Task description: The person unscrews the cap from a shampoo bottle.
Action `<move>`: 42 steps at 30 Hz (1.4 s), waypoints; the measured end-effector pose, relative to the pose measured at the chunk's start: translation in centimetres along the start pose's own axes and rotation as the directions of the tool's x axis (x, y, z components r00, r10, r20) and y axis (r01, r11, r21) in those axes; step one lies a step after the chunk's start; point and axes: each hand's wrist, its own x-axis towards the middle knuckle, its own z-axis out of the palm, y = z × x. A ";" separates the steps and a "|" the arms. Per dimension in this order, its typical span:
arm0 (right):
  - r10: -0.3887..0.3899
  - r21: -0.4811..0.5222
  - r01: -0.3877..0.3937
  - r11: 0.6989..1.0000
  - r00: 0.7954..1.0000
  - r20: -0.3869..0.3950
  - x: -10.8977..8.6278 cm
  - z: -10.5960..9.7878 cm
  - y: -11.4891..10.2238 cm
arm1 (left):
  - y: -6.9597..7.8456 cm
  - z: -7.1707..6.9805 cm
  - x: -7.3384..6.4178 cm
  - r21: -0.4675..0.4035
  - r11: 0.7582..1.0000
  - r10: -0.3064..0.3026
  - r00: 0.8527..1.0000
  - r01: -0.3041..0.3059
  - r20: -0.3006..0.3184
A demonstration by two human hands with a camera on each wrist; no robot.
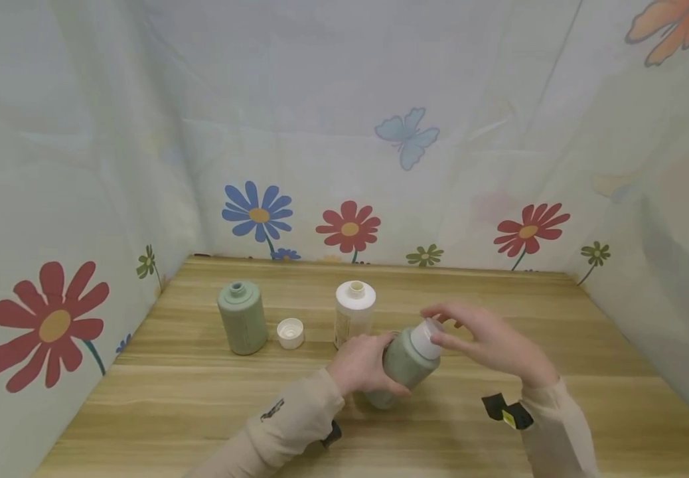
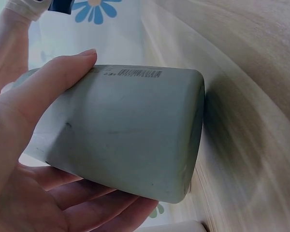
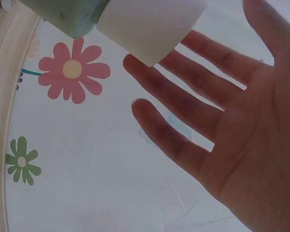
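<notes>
My left hand [image 1: 361, 364] grips a sage-green bottle [image 1: 407, 362] round its body and holds it tilted, with its white cap [image 1: 427, 337] up to the right. In the left wrist view the thumb lies along the bottle's barcode side [image 2: 130, 130], and the fingers support it from below. My right hand [image 1: 494, 342] is at the cap. Its fingers are spread and nearly straight in the right wrist view, with fingertips [image 3: 142, 108] close by the white cap [image 3: 152, 29]. A white bottle [image 1: 356, 302] without a cap stands just behind the left hand.
Another green bottle [image 1: 243, 318], uncapped, stands upright at the left of the wooden table [image 1: 201, 411]. Beside it a loose white cap [image 1: 290, 333] lies with its hollow side up. A flower-printed curtain [image 1: 320, 146] encloses the table at the back and sides.
</notes>
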 end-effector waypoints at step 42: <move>0.044 -0.094 -0.049 0.994 0.997 -0.055 0.3 0.8 0.3 | 0.4 -0.2 -0.3 -0.016 0.999 -0.028 0.999 0.028 0.017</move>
